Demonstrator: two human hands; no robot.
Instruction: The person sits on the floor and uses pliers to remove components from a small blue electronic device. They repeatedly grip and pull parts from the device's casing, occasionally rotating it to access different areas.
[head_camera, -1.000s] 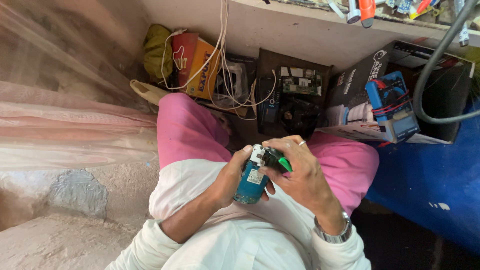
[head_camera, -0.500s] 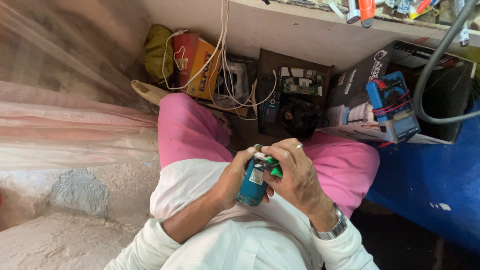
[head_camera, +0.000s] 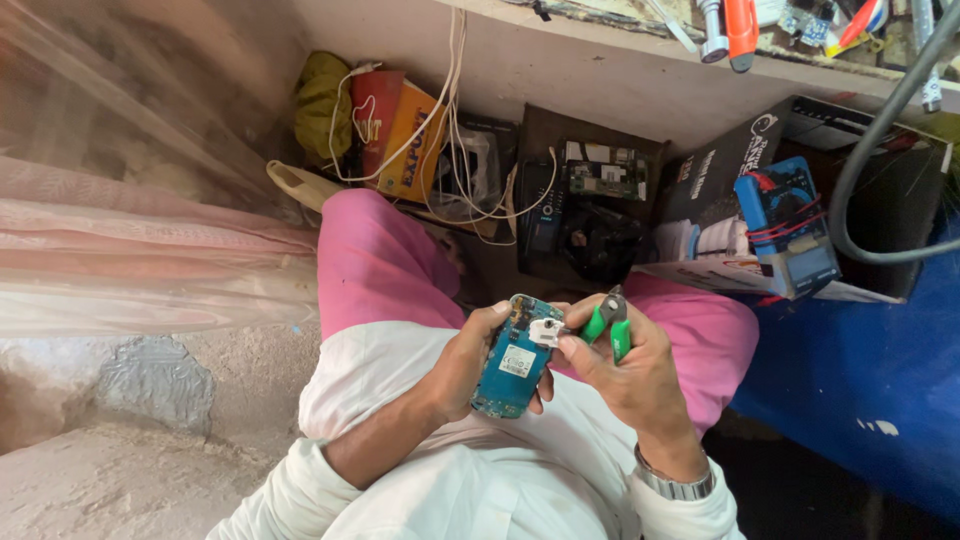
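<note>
Pink trousers cover the seated person's lap. Above it, the left hand grips a blue circuit board, upright and tilted. Just right, the right hand closes around green-handled pliers, their tip touching the board's white part.

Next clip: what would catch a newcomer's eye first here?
At centre, the left hand holds an opened blue phone board over the lap, while the right hand grips green-handled pliers at its top edge. Behind, a blue multimeter sits on a cardboard box.
</note>
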